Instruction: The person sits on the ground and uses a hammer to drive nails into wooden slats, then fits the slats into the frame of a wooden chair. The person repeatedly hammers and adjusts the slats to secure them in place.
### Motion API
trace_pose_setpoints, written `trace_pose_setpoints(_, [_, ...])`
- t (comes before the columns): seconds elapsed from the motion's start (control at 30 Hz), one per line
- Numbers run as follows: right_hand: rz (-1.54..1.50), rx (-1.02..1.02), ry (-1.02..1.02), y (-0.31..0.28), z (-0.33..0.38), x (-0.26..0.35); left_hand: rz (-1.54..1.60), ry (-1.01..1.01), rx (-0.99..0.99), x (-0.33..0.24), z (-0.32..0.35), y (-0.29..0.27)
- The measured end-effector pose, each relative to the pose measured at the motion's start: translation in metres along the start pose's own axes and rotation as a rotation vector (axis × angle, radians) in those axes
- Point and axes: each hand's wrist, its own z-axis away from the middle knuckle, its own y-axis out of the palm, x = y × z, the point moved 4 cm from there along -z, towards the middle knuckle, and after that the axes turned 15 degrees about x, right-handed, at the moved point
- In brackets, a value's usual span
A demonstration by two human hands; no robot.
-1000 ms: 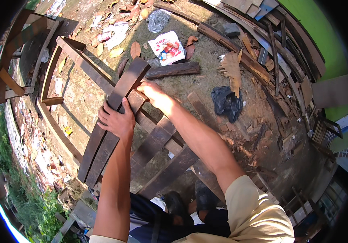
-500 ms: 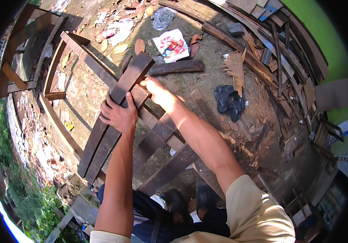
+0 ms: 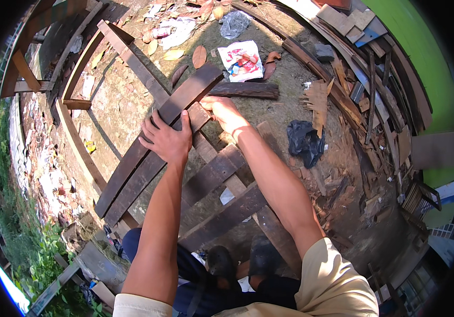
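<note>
Two dark planks lie side by side across a wooden frame on the ground, the longer plank farther from the person and the shorter plank just nearer. Both run aslant from the frame's left rail over its right rail, and the longer one's right end juts past that edge. The left hand presses on the pair with its fingers spread apart, thumb pointing toward the far side. The right hand is at the shorter plank's right end, fingers bent against it; whether they are clamped on the wood cannot be told. Toward the frame's near end, two more slats cross it, an upper slat and a lower slat. On the ground outside the right rail are a dark stick, a white and red packet and a black plastic bag. Along the ground's right edge, a heap of boards lies near a green wall.
</note>
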Motion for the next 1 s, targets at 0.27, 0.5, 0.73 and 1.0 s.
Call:
trace_pose_setpoints(0.27, [0.041,-0.156,-0.006,-0.004,0.011,0.003,-0.008,0.012,-0.001,-0.004,0.000,0.001])
trace_pose_setpoints(0.5, [-0.060,-0.221,-0.076,-0.003,0.002,-0.008,-0.022,0.017,-0.021,-0.003,0.001,0.002])
trace_pose_setpoints(0.73, [0.016,-0.179,-0.071,-0.005,-0.001,-0.014,-0.030,0.016,-0.019,-0.003,0.000,0.002])
trace_pose_setpoints(1.0, [-0.009,-0.192,-0.063,-0.001,0.010,-0.015,-0.027,0.020,-0.012,-0.002,0.000,0.001])
